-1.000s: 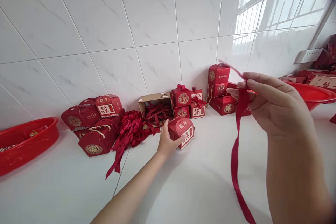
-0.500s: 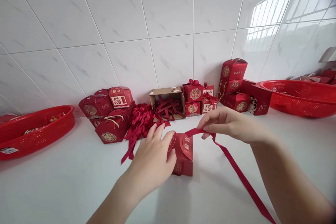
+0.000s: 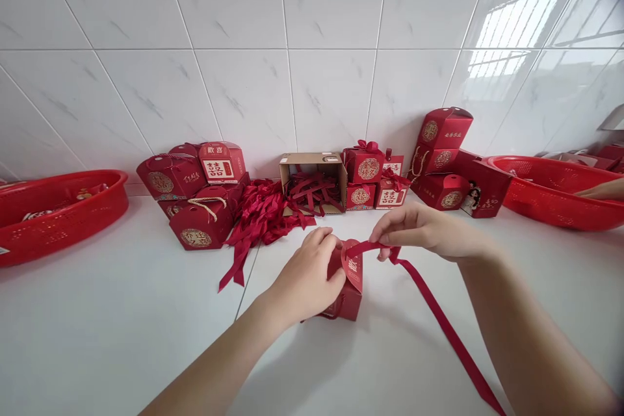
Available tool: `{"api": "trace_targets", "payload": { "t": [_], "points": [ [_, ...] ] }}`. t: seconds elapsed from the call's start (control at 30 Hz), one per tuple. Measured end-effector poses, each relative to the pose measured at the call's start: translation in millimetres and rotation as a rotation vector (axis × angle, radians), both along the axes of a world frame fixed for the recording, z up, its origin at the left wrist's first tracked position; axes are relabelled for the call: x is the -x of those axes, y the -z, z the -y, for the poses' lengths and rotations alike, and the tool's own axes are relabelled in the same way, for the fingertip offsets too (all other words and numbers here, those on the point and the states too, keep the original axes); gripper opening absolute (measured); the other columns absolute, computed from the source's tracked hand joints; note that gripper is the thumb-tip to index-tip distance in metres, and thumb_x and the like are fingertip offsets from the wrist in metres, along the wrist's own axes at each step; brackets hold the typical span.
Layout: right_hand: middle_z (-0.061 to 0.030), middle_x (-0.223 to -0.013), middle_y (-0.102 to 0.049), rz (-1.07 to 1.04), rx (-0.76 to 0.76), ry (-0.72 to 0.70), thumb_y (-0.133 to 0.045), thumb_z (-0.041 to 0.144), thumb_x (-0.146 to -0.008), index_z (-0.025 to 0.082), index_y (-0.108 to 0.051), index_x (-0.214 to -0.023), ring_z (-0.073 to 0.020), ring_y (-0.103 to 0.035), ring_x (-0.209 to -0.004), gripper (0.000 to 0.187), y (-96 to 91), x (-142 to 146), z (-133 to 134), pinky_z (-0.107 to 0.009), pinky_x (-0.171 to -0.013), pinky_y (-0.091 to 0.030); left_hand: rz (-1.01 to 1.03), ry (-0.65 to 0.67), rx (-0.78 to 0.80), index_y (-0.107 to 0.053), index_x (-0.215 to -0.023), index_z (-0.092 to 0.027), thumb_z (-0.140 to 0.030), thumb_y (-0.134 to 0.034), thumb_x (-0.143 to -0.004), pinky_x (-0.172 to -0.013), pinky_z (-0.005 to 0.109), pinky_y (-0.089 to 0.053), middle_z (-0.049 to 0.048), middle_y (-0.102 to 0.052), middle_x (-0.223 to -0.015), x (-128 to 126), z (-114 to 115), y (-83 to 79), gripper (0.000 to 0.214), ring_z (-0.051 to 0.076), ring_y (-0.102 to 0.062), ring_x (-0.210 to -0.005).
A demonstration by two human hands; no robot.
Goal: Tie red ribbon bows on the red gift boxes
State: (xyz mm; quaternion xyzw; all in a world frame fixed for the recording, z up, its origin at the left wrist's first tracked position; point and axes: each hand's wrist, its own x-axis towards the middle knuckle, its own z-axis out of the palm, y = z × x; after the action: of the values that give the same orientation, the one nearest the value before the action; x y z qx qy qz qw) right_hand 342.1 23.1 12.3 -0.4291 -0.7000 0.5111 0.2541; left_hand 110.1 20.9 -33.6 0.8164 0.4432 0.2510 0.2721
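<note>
Gripping lid of red gift box, seemingly to steady it on worktop: left hand, which hid part of lid. Right hand pinched red ribbon beside lid; loose tail trailed. Behind stood open carton, ribbon pile, bow-topped box. Left basket, right basket flanked; another person's arm occupied latter.

On the far left, the red-and-white cardboard box with a domed top reads 歡喜 above 囍; the nearer red, rope-handled cardboard box bears 乔迁之喜. At far centre, the red, bow-topped cardboard cube shows 金榜题名; the red-and-white square box to its right, 囍. On the near red cardboard box, 歡 stands sideways.
</note>
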Motion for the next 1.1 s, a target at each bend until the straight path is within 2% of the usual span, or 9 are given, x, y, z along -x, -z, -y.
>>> {"api": "trace_targets", "payload": {
  "t": [0.13,0.33,0.53,0.67,0.73,0.83,0.9,0.97,1.1],
  "points": [
    [-0.0056,-0.079,-0.071,0.038,0.021,0.000,-0.059,0.027,-0.082,0.016,-0.070,-0.092,-0.0175,-0.066,-0.078,0.018,1.9,-0.4,-2.2,-0.032,-0.076,-0.052,-0.040,-0.011,-0.042,-0.061,-0.105,-0.023,-0.025,-0.047,-0.087,-0.101,0.046,-0.041,0.0109,-0.045,-0.139,-1.8,-1.1,0.5,0.023,0.030,-0.039,-0.132],
    [-0.0058,-0.080,-0.071,0.193,0.038,0.021,-0.061,0.034,-0.081,0.018,-0.070,-0.102,-0.0199,-0.067,-0.081,0.028,4.6,1.9,-3.3,-0.032,-0.077,-0.052,-0.112,-0.041,-0.127,-0.059,-0.092,-0.019,-0.019,-0.042,-0.089,-0.092,0.040,-0.048,0.0111,-0.053,-0.129,-5.6,-3.9,2.4,0.017,0.027,-0.050,-0.120],
    [-0.0035,-0.079,-0.072,0.294,0.014,-0.014,-0.057,0.035,-0.085,0.027,-0.060,-0.124,-0.0204,-0.066,-0.082,0.040,9.0,0.2,-3.8,-0.034,-0.078,-0.051,-0.128,-0.014,-0.127,-0.059,-0.107,-0.021,-0.022,-0.041,-0.092,-0.102,0.042,-0.040,0.0106,-0.050,-0.131,-5.4,-7.8,9.3,0.023,0.027,-0.042,-0.127],
    [-0.0028,-0.082,-0.072,0.361,0.027,0.019,-0.058,0.037,-0.084,0.029,-0.055,-0.129,-0.0214,-0.066,-0.084,0.045,7.8,0.2,-2.6,-0.035,-0.079,-0.051,-0.063,-0.031,-0.072,-0.060,-0.095,-0.021,-0.023,-0.040,-0.093,-0.101,0.041,-0.039,0.0089,-0.052,-0.125,-5.3,-9.0,7.6,0.020,0.026,-0.043,-0.124],
    [-0.0046,-0.091,-0.072,0.408,0.022,0.043,-0.061,0.043,-0.082,0.030,-0.056,-0.128,-0.0237,-0.065,-0.090,0.048,7.1,2.4,-1.8,-0.036,-0.080,-0.051,-0.005,-0.038,-0.063,-0.056,-0.085,-0.021,-0.025,-0.039,-0.093,-0.097,0.038,-0.041,0.0075,-0.055,-0.116,-5.1,-9.9,5.0,0.019,0.024,-0.047,-0.118],
    [-0.0061,-0.127,-0.059,0.454,-0.086,0.154,-0.063,0.051,-0.078,0.031,-0.060,-0.124,-0.0290,-0.054,-0.117,0.051,10.3,8.4,-2.0,-0.038,-0.092,-0.047,0.086,-0.039,-0.050,-0.049,-0.077,-0.021,-0.028,-0.037,-0.095,-0.088,0.033,-0.044,0.0038,-0.055,-0.099,-3.9,-12.0,1.8,0.022,0.019,-0.055,-0.097],
    [-0.0040,-0.140,-0.048,0.432,-0.193,0.259,-0.061,0.054,-0.079,0.030,-0.060,-0.123,-0.0293,-0.043,-0.129,0.051,15.3,14.8,-3.1,-0.039,-0.102,-0.041,0.146,-0.042,-0.049,-0.048,-0.079,-0.022,-0.029,-0.035,-0.095,-0.084,0.031,-0.045,0.0019,-0.054,-0.093,-2.6,-13.1,0.5,0.022,0.017,-0.055,-0.090],
    [-0.0035,-0.140,-0.047,0.352,-0.269,0.292,-0.059,0.052,-0.081,0.029,-0.060,-0.122,-0.0272,-0.041,-0.131,0.047,20.9,23.5,-4.3,-0.039,-0.105,-0.038,0.220,-0.048,-0.074,-0.049,-0.084,-0.022,-0.030,-0.036,-0.096,-0.085,0.029,-0.044,0.0015,-0.054,-0.096,-1.8,-12.7,-1.3,0.020,0.016,-0.054,-0.094],
    [-0.0033,-0.120,-0.061,0.099,-0.414,0.073,-0.055,0.038,-0.087,0.025,-0.068,-0.101,-0.0214,-0.055,-0.114,0.023,26.2,42.0,-4.7,-0.034,-0.098,-0.043,0.318,-0.039,-0.128,-0.051,-0.094,-0.024,-0.033,-0.037,-0.097,-0.089,0.026,-0.043,0.0013,-0.055,-0.106,-0.6,-3.9,-10.8,0.018,0.015,-0.053,-0.104]
  ]
}}
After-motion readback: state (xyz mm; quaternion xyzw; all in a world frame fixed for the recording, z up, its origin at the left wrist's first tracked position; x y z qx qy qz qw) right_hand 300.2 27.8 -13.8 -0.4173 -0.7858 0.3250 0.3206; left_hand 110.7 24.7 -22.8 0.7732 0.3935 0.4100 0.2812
